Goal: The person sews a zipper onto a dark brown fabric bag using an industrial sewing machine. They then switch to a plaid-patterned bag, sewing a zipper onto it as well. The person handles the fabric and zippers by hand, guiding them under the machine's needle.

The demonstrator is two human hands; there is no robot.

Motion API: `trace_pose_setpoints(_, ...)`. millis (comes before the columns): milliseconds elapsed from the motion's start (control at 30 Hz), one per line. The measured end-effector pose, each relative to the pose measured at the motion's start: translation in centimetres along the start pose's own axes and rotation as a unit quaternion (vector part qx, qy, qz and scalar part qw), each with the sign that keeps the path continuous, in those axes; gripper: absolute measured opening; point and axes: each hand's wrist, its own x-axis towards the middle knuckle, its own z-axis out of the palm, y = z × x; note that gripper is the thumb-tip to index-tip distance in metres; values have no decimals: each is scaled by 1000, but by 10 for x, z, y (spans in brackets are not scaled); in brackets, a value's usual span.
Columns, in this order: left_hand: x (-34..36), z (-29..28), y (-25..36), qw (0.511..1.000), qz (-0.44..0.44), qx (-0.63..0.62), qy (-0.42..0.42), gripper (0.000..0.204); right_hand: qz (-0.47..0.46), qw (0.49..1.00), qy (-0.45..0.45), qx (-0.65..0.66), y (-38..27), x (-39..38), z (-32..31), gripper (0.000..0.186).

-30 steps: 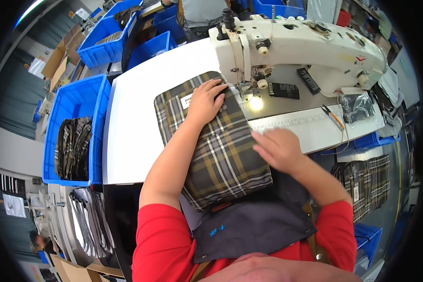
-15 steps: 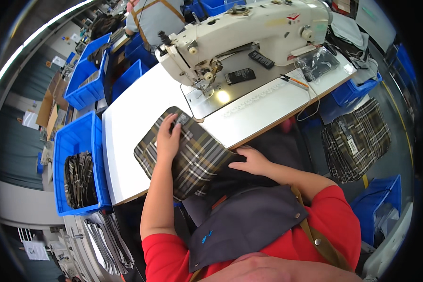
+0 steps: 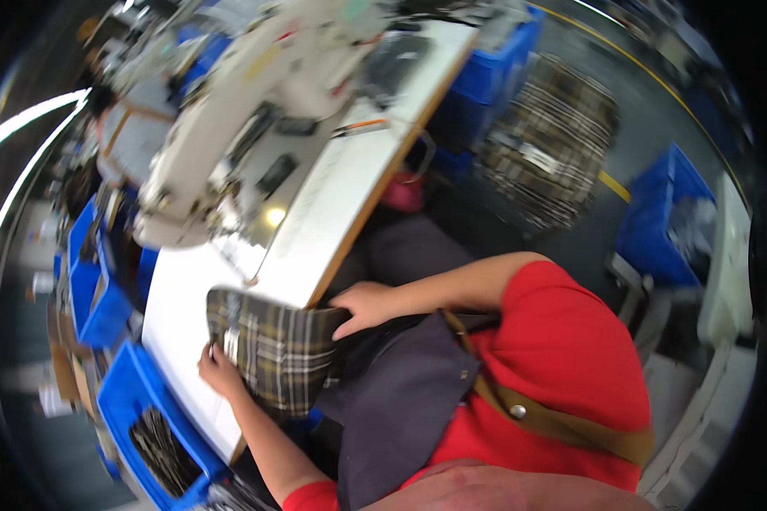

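Observation:
A plaid fabric panel [image 3: 285,351] in brown, olive, black and white lies over the front edge of the white sewing table [image 3: 183,298], its near part hanging toward my lap. At its left edge, my left hand [image 3: 222,373] has closed on the cloth beside a small pale label. My right hand [image 3: 368,308] grips the panel's right edge near the table's wooden rim, some fingers hidden by the cloth. Just beyond the panel stands a cream sewing machine [image 3: 222,128], blurred, with its lamp lit by the needle.
Dark flat items [image 3: 277,175] and an orange-handled tool [image 3: 362,128] lie on the table. A blue bin [image 3: 128,400] with folded plaid pieces stands at left. Right of the table sit a stack of plaid panels [image 3: 554,140] and another blue bin [image 3: 669,217]. A person [image 3: 136,132] works beyond the machine.
The view has swung to the right and blurred. My left hand has gone from lying on top of the panel to holding its left edge. My right hand stays at the panel's right edge.

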Motion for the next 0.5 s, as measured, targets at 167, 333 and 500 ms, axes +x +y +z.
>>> trace_pose_setpoints(167, -11, -9, 36, 999, 6, 25, -22, 30, 8, 997, 31, 63, -17, -2, 0, 72)
trace_pose_setpoints(333, -11, 4, 74, 973, 183, 118, 80, 15, 42, 992, 33, 116, -17, -16, 0, 55)
trace_pose_setpoints(500, 20, 3, 179, 942, 310, 109, 66, 22, 5, 978, 154, 140, -30, -50, -31, 46)
